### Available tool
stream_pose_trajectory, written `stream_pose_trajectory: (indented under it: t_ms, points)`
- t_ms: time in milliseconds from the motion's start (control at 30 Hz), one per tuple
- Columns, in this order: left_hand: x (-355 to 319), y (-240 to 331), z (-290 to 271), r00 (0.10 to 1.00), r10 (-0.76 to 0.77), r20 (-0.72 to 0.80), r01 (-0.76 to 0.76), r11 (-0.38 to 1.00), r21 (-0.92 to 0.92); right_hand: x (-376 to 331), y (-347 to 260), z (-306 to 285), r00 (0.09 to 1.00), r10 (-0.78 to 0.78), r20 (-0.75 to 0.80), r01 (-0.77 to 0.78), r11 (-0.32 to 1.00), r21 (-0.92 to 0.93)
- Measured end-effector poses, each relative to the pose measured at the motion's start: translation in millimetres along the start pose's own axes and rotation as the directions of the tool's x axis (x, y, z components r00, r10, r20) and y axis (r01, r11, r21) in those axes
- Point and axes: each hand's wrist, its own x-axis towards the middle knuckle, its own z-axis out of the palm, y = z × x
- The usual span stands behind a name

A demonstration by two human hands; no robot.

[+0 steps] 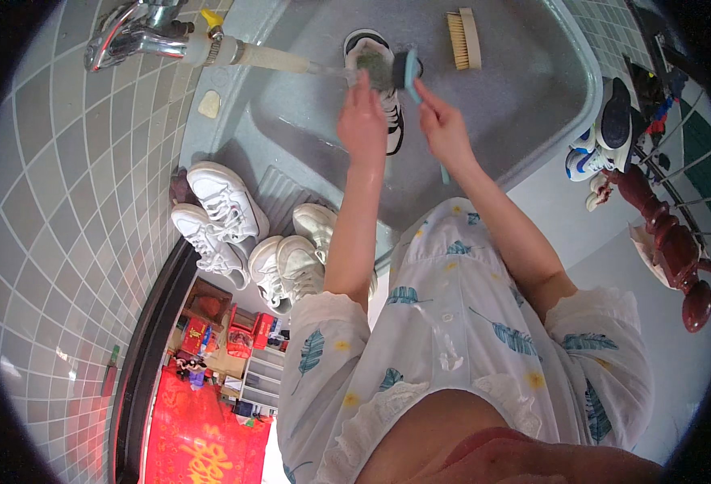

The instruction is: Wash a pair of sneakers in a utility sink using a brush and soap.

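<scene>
A white sneaker with black trim (393, 121) lies in the grey sink (307, 129), its laces toward me and a grey-green patch near its far end. The fingers of my left hand (362, 121) are closed at the sneaker's left edge, slightly blurred. Beside those fingertips ends a clear stretch, tube or water stream, coming from the pale hose (271, 58) on the tap. My right hand (444, 129) grips a blue-handled brush (412, 74), whose dark bristle head is at the sneaker's right side. The handle's lower end shows below my right hand.
A wooden scrubbing brush (463, 39) lies at the sink's far right. White sneakers (226, 202) and off-white sneakers (295, 262) stand left of my left arm. The chrome tap (141, 40) is at upper left. More shoes (605, 133) and a dark red wooden post (662, 226) are at right.
</scene>
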Motion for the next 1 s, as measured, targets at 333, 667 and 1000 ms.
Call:
stream_pose_trajectory:
  t_ms: [333,667,1000]
  points:
    - [21,-55,10,0.970,-0.242,0.018,0.240,0.969,0.057,29,-13,22,0.772,0.376,0.512,-0.556,0.790,0.258]
    - [9,-63,31,0.967,-0.130,0.217,0.216,0.871,-0.441,2,-16,58,0.797,0.494,0.346,-0.602,0.687,0.406]
    - [1,-67,34,0.998,-0.014,0.061,0.036,0.925,-0.379,2,-19,62,0.790,0.478,0.385,-0.611,0.671,0.420]
